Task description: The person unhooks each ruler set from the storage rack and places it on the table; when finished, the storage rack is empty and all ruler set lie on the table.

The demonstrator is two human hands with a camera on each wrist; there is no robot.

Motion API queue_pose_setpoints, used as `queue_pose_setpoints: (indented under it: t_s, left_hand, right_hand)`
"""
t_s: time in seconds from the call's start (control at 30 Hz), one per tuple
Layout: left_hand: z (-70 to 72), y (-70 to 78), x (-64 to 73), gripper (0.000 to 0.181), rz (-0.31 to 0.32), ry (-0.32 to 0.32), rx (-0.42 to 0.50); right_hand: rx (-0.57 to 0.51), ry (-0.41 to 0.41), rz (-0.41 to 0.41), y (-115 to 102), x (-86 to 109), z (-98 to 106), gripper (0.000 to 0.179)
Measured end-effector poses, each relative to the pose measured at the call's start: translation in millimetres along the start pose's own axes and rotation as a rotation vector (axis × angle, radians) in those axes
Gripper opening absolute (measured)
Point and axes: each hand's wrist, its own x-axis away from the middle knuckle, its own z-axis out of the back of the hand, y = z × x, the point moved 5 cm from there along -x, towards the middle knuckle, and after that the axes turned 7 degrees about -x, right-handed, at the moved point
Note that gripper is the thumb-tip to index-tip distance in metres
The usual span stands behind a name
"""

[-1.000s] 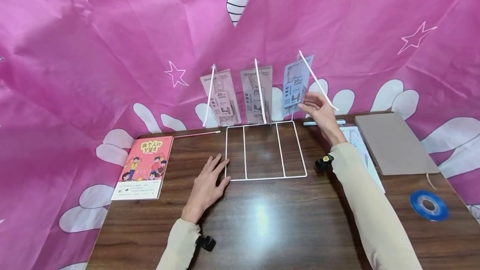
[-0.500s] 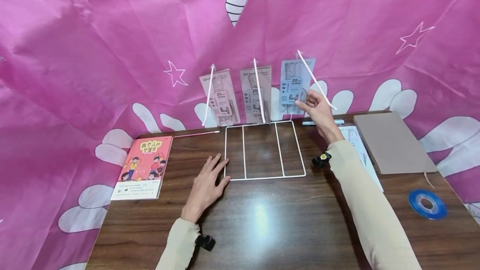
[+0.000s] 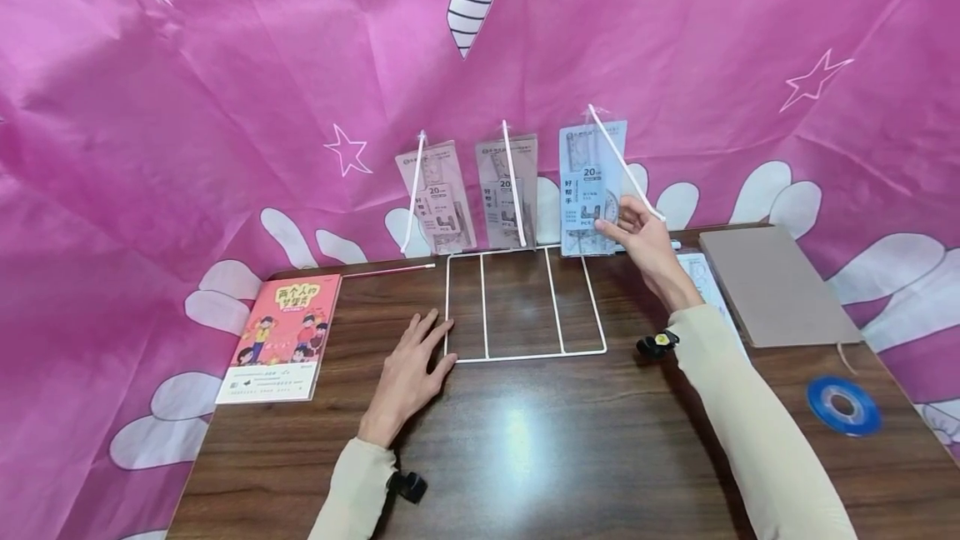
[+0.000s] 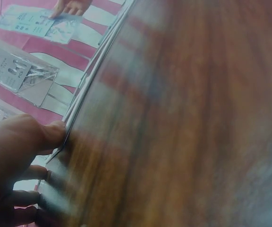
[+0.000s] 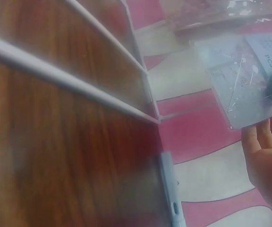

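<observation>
My right hand (image 3: 648,244) pinches the lower right edge of a blue ruler set in a clear sleeve (image 3: 576,190), thumb in front, fingers behind. The white right-hand prong (image 3: 628,165) slants across the sleeve's upper part. In the right wrist view a set square shows through the sleeve (image 5: 240,78). Two more ruler sets, one pinkish (image 3: 446,207) and one greyish (image 3: 491,190), hang at the left and middle prongs. My left hand (image 3: 401,386) lies with spread fingers on the table, fingertips at the left side of the white wire rack's base (image 3: 525,356).
At the left lie a pink book (image 3: 281,332) and a thin red stick (image 3: 390,271). A pale blue pen (image 5: 168,189) sits at the table's back edge. To the right are another sleeved set (image 3: 701,277), a grey notebook (image 3: 776,286) and a blue tape roll (image 3: 823,390).
The blue ruler set has turned from tilted to nearly upright and come lower, its bottom now overlapping the rack base. My right hand moved down with it; my left hand stayed put.
</observation>
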Motion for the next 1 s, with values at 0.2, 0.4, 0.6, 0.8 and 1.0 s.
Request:
queue_pose_setpoints:
  t_s: [0.2, 0.4, 0.6, 0.8, 1.0]
  left_hand:
    - [0.4, -1.7, 1.1, 0.056, 0.006, -0.007, -0.01]
    - [-0.2, -1.1, 1.8, 0.056, 0.008, -0.013, -0.003]
    - [0.0, -0.6, 0.8, 0.055, 0.0, -0.007, 0.002]
    - [0.8, -0.7, 0.1, 0.054, -0.001, -0.008, -0.001]
    - [0.2, -1.2, -0.7, 0.054, 0.0, -0.013, 0.001]
  right_hand:
    - [-0.019, -0.031, 0.065, -4, 15.6, 2, 0.028]
    - [-0.049, -0.088, 0.094, -8, 33.6, 5, 0.033]
    - [-0.08, -0.148, 0.097, -14, 53.7, 8, 0.031]
    - [-0.077, -0.184, 0.107, -19, 68.5, 8, 0.034]
    - [-0.066, -0.204, 0.121, -22, 82.2, 8, 0.038]
